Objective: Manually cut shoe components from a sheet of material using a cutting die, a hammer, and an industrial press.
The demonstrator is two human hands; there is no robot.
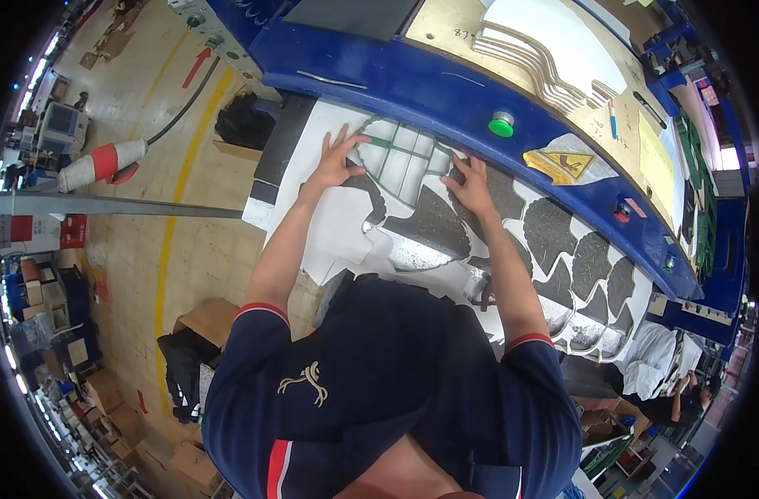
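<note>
A green metal cutting die [402, 158] with crossbars and a jagged outline lies on a white sheet of material [334, 218]. My left hand [336, 164] is at its left edge, index finger and thumb on the rim and the other fingers apart. At the right edge, my right hand [469, 187] has its fingers and thumb on the rim. Between them, both hands hold the die. Large shaped holes cut through the sheet show the dark, scuffed board [433, 220] underneath, most of them to the right of the die.
The blue press beam [413, 83] runs just beyond the die, with a green button [501, 125] and a yellow warning label [560, 165]. Stacked curved pieces [546, 62] and a pen [613, 121] lie on top. A grey rail [113, 205] stands left; boxes [205, 323] sit on the floor.
</note>
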